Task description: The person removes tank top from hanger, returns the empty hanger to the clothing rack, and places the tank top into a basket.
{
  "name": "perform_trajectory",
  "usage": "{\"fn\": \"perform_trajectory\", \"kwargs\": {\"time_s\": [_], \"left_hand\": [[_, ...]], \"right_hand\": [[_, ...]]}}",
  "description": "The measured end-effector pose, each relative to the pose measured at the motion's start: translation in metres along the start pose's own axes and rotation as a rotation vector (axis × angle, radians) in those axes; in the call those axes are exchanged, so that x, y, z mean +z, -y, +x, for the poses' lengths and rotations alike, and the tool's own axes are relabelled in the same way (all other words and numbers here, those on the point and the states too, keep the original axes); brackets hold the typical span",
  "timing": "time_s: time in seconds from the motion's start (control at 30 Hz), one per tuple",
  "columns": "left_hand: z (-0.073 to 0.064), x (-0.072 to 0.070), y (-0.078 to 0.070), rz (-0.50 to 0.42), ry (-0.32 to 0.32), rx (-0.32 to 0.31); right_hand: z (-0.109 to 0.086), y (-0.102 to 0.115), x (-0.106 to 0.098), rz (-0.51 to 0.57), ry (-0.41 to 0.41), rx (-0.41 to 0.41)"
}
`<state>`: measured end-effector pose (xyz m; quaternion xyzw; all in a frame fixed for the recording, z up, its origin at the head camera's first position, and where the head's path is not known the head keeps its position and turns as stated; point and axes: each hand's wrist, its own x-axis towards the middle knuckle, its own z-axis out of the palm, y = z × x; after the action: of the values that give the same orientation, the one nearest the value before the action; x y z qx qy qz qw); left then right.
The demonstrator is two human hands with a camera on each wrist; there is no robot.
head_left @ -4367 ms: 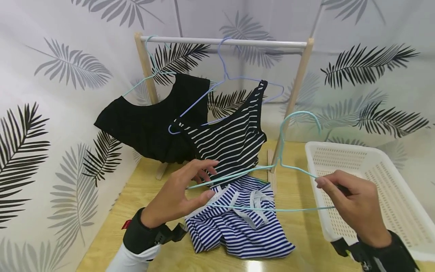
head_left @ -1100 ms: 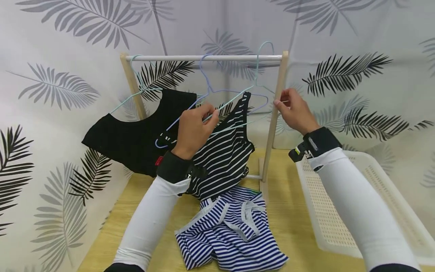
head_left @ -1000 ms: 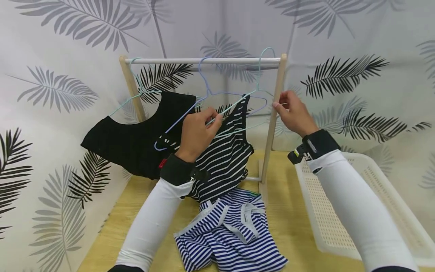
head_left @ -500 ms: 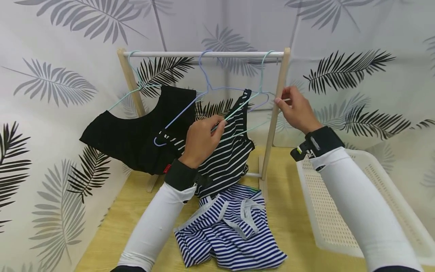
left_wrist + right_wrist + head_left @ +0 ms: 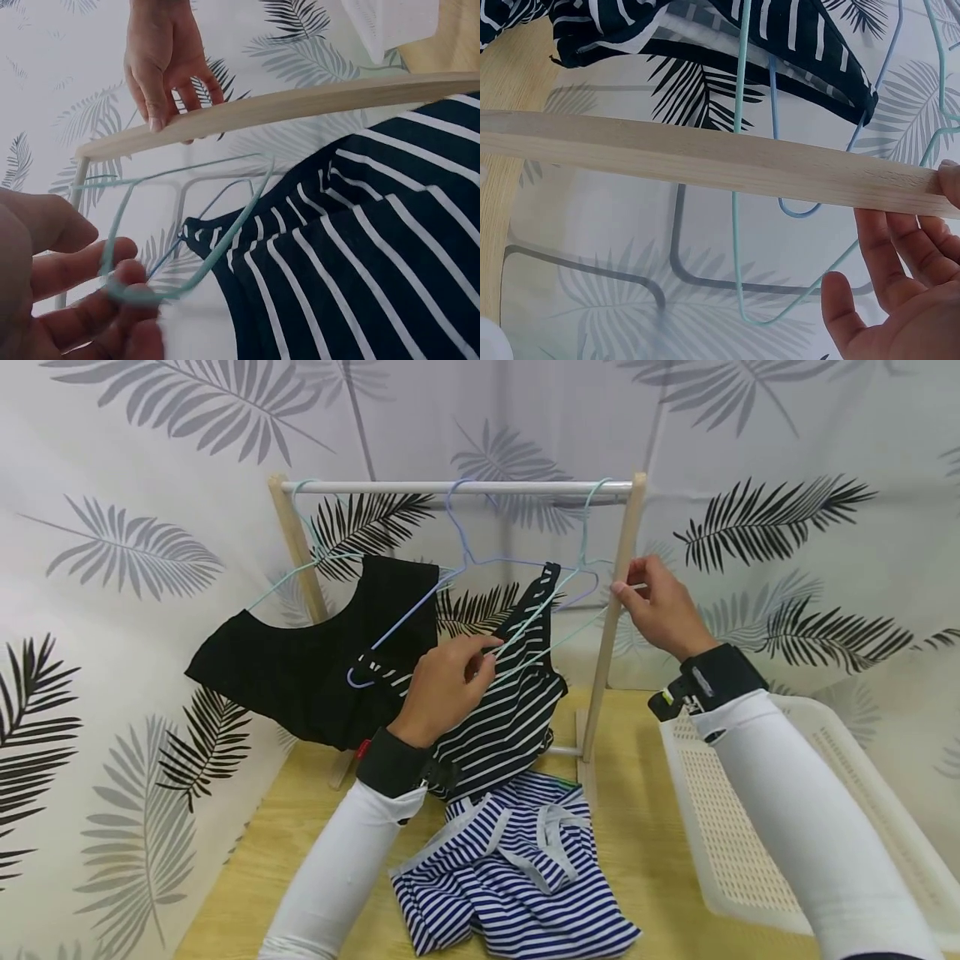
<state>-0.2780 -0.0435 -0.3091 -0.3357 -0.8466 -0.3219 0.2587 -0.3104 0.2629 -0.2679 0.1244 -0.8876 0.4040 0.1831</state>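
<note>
A light-green clothes hanger (image 5: 585,531) hooks over the white bar (image 5: 517,487) of a small garment rack near its right end. By the hanger's left corner is my left hand (image 5: 450,685), thumb and fingers parted; in the left wrist view the hanger's loop (image 5: 196,279) passes across the relaxed fingers. My right hand (image 5: 660,610) holds the rack's right wooden post (image 5: 611,627), and in the right wrist view its thumb lies over the post (image 5: 705,161) with fingers behind. A black striped top (image 5: 502,718) hangs on a blue hanger (image 5: 459,531) behind my left hand.
A black top (image 5: 307,668) hangs at the left on another green hanger (image 5: 311,539). Below the rack, a blue-and-white striped garment (image 5: 517,877) lies on the wooden table (image 5: 645,827). A white perforated basket (image 5: 723,835) stands at the right. Leaf-patterned cloth (image 5: 750,693) backs the scene.
The green hanger rose from above the striped garment, and its hook came down onto the bar. My left hand lowered and its fingers loosened; the right stayed by the post over the last second.
</note>
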Motion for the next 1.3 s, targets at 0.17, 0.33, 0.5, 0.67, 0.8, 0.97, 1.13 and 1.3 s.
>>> {"fn": "perform_trajectory", "kwargs": {"time_s": [0.17,0.33,0.5,0.67,0.8,0.97,1.13,1.3], "left_hand": [[-0.005,-0.01,0.006,-0.019,0.017,-0.021],[-0.014,-0.033,0.018,0.018,-0.128,-0.004],[-0.019,-0.059,0.038,0.178,-0.332,-0.084],[-0.026,-0.056,0.062,0.274,-0.246,-0.195],[-0.031,-0.05,0.078,0.213,-0.221,-0.268],[-0.03,-0.042,0.084,0.139,-0.242,-0.298],[-0.022,-0.042,0.081,0.149,-0.251,-0.246],[-0.013,-0.045,0.078,0.156,-0.212,-0.183]], "right_hand": [[0.002,0.002,0.0,-0.01,-0.001,-0.003],[-0.002,0.003,0.0,-0.007,0.006,0.009],[-0.003,0.002,-0.003,0.007,-0.016,-0.006],[-0.006,0.001,-0.003,0.01,-0.018,-0.004],[-0.005,0.003,0.003,0.031,-0.005,-0.012],[-0.006,0.0,0.006,0.05,0.009,0.001],[-0.004,0.0,0.004,0.04,0.001,0.0],[-0.003,0.0,0.002,0.036,0.007,-0.004]]}}
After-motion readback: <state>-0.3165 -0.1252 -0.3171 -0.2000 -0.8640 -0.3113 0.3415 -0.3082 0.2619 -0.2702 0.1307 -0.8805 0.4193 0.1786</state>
